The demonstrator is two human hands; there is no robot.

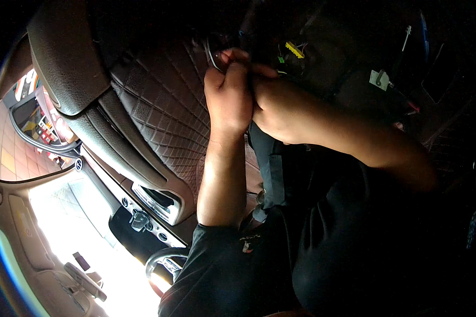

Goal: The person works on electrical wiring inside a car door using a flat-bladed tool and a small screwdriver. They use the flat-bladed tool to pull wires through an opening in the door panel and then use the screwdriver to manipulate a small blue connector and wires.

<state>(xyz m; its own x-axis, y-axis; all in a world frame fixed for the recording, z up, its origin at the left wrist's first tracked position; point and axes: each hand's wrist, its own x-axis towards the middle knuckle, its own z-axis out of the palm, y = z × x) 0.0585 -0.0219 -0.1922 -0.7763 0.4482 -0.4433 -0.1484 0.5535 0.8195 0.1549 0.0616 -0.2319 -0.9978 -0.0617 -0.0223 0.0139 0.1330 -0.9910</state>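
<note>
My left hand (228, 98) is closed, its fingers curled at the edge of a dark quilted car mat (164, 100). A thin pale wire (212, 56) bends beside its fingertips; whether it is gripped does not show. Pressed against it is my right hand (272, 105), also closed, with the fingers mostly hidden behind the left hand and in shadow. What lies between the two hands cannot be made out. Just right of them, in the dark, are a yellow connector (294, 50) and a small green piece (281, 59).
Farther right lies a pale tag-like plate (378, 79) with a thin metal rod (406, 38) near it. A leather seat or armrest (71, 58) and trim panels rise at left. The steering wheel (164, 264) and bright windshield are at lower left. Much of the right side is dark.
</note>
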